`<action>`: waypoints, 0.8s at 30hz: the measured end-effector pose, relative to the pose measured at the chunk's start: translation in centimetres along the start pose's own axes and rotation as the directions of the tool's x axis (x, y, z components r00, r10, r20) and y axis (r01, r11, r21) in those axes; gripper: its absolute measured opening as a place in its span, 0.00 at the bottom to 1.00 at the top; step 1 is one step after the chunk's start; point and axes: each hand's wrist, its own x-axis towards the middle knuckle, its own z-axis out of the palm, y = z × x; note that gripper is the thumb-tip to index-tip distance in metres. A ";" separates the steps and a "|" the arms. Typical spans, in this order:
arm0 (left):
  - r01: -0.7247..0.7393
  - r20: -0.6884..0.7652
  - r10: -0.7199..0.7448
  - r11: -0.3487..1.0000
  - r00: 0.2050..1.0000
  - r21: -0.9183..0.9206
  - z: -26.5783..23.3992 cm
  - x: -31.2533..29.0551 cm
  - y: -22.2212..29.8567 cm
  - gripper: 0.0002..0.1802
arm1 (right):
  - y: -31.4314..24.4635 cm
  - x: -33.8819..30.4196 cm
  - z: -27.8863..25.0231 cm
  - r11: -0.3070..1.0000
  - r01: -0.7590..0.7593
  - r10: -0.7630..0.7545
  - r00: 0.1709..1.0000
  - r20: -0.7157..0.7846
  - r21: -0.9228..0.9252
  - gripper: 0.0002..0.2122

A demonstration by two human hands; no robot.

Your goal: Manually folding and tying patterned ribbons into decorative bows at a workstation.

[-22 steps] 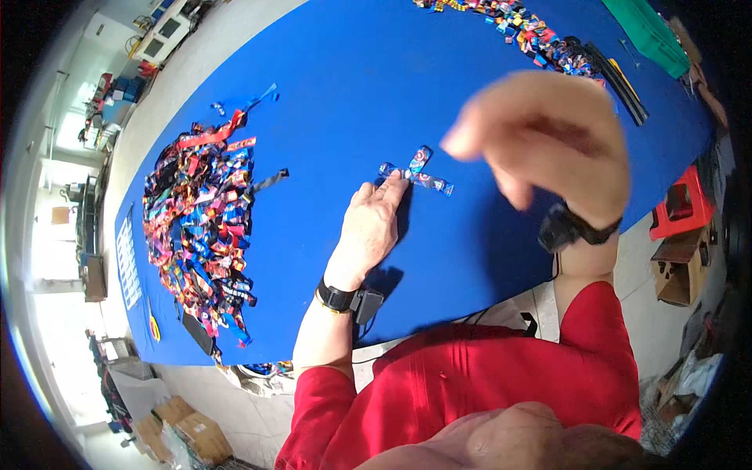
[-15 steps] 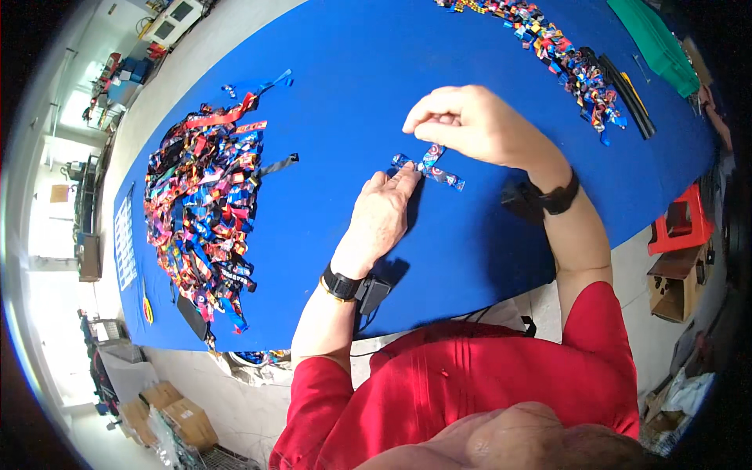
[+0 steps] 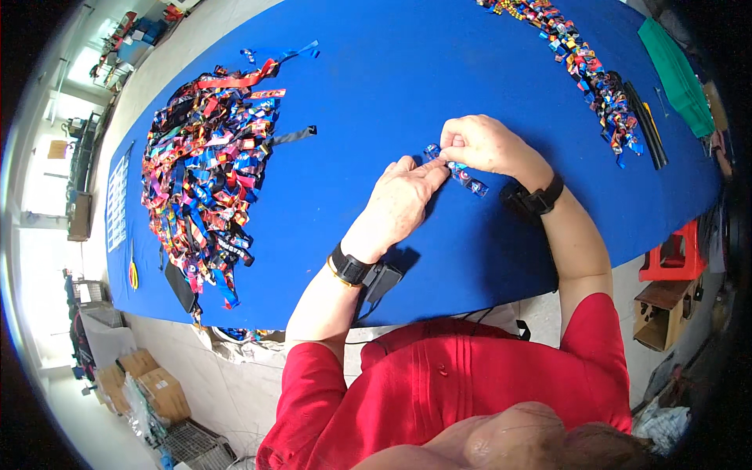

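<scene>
A short blue patterned ribbon [image 3: 470, 182] with red and white marks lies on the blue tabletop [image 3: 368, 102], partly covered by my fingers. My left hand [image 3: 398, 200] comes at it from the left, its index finger and thumb pressed together at the ribbon's middle. Over the same spot my right hand [image 3: 489, 146] is closed in a pinch, its fingertips meeting the left ones. One ribbon end shows beyond the fingers and the other points toward the lower right. How the ribbon is folded under the fingertips is hidden.
A large heap of colourful ribbons [image 3: 207, 172] covers the table's left side. Small folded ribbon pieces [image 3: 583, 66] form a long row at the far right, beside dark strips [image 3: 645, 125] and a green bin [image 3: 677, 74]. Yellow-handled scissors [image 3: 133, 274] lie near the left edge.
My right hand has come down from above the ribbon and pinches at its middle, beside my left fingertips. A ribbon arm that stuck up there is now covered. The view has shifted slightly.
</scene>
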 end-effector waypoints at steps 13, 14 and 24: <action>0.013 0.040 -0.015 0.999 0.999 0.041 -0.2 0.1 0.3 0.27 | 0.9 0.6 0.4 0.990 -0.083 0.074 0.994 0.082 0.118 0.08; 0.024 0.061 -0.026 0.999 0.998 0.028 -0.3 0.1 0.4 0.27 | 1.0 0.7 0.5 0.992 -0.086 0.078 0.994 0.080 0.098 0.08; 0.001 0.024 -0.003 0.997 1.000 0.071 0.1 -0.1 0.3 0.28 | 0.9 0.7 0.6 0.993 -0.070 0.063 0.995 0.072 0.100 0.08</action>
